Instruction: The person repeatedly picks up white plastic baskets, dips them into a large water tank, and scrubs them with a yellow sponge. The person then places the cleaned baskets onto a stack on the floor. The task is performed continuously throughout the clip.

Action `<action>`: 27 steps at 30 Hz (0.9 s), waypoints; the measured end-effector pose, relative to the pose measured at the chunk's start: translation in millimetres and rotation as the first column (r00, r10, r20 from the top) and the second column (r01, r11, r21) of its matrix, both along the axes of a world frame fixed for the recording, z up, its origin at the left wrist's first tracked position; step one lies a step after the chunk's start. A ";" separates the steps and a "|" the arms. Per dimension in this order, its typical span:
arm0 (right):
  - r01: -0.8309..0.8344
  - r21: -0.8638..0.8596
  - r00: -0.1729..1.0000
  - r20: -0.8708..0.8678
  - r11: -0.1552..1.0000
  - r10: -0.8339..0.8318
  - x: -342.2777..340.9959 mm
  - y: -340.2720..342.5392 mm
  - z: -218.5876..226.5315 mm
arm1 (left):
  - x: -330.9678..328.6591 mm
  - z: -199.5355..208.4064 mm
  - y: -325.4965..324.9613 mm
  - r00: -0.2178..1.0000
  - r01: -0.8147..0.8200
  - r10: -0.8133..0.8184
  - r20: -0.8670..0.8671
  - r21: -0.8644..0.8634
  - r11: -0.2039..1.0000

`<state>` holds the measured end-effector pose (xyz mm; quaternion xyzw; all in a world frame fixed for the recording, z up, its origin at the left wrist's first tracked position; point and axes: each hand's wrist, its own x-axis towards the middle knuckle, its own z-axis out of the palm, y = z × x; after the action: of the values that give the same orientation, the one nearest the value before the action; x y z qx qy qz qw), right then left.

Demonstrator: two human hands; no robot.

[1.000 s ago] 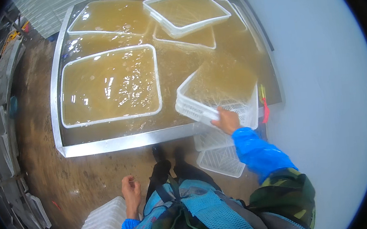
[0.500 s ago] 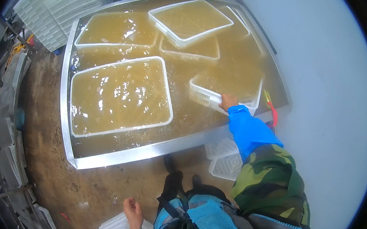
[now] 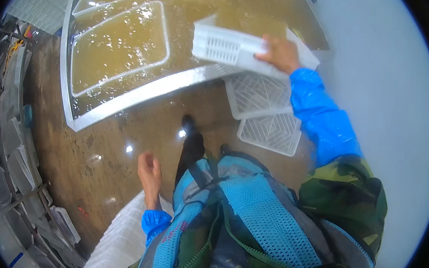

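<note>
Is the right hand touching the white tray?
Touching. The head view shows the right hand gripping the white tray by its edge, fingers wrapped over the rim, tray tilted above the brown water.

The far part of the metal tank is cut off by the top edge. The fingers of the right hand are hidden behind the white crate. The bottom under the muddy water cannot be seen.
</note>
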<state>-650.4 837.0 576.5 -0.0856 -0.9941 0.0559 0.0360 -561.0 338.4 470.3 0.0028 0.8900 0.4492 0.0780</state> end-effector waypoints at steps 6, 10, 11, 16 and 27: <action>-0.046 -0.101 0.983 -0.181 0.994 0.027 73.6 48.3 73.4 | 86.0 4.6 39.2 0.998 0.062 -0.061 0.029 -0.016 0.998; -0.052 -0.252 0.956 -0.291 0.966 -0.024 109.6 67.1 112.1 | 127.2 16.3 69.7 0.995 0.098 -0.098 -0.005 -0.010 0.995; -0.034 -0.358 0.943 -0.321 0.933 -0.089 119.3 72.5 123.7 | 131.4 20.0 74.8 0.994 0.109 -0.109 -0.014 -0.014 0.994; 0.031 -0.770 0.776 -0.383 0.637 -0.500 157.7 83.5 164.1 | 150.4 29.7 71.6 0.998 0.063 -0.063 -0.029 -0.002 0.998; -0.493 -0.849 0.313 -0.378 0.191 -0.871 274.4 53.7 145.3 | 162.4 32.0 24.8 0.974 0.144 -0.134 -0.180 0.043 0.989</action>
<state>-375.9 890.6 721.8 -0.2130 -0.4598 0.6783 0.5321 -398.6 363.2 502.4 0.1071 0.8782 0.4651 0.0301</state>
